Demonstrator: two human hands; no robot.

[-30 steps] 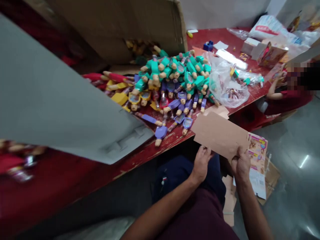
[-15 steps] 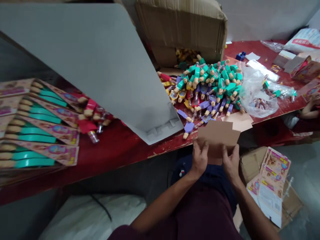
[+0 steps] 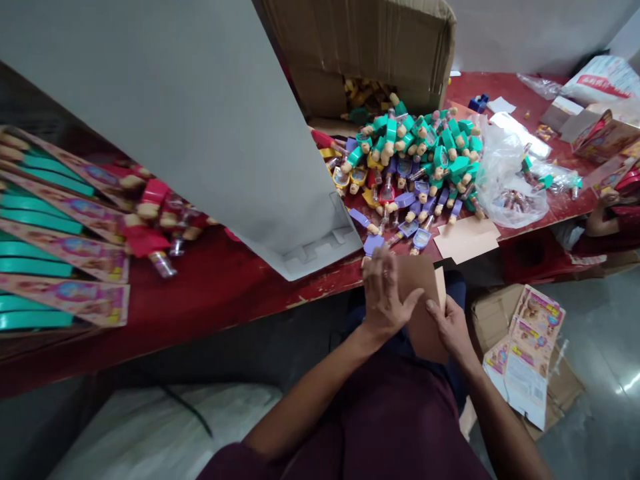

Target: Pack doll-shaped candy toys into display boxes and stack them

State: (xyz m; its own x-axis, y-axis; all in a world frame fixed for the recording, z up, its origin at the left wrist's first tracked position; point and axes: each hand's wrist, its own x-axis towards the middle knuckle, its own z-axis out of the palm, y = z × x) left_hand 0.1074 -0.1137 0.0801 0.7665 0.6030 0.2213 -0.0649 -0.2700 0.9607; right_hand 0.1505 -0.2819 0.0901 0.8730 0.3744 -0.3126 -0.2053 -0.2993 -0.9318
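A folded piece of brown card (image 3: 423, 293) is held upright over my lap, in front of the table edge. My right hand (image 3: 451, 327) pinches its right side, with the thumb on the near face. My left hand (image 3: 385, 300) is at the card's left edge, fingers stretched out and slightly blurred, the thumb pointing across the card. Just beyond lie small toys with purple parts (image 3: 420, 240) and a heap of green ones (image 3: 440, 143) with tan heads. A flat pinkish-brown card (image 3: 467, 240) lies on the table by the heap.
A large white box (image 3: 190, 133) stands on the red table (image 3: 215, 280) at left, beside rows of filled display boxes (image 3: 95, 300). A carton (image 3: 360, 47) stands behind the heap. Printed cards (image 3: 530, 353) lie on a carton at lower right. Another person's arm (image 3: 597, 217) shows at right.
The brown card has been folded narrower and turned. My left hand has let go of its pinch and spread its fingers along the left edge; my right hand still grips the right side.
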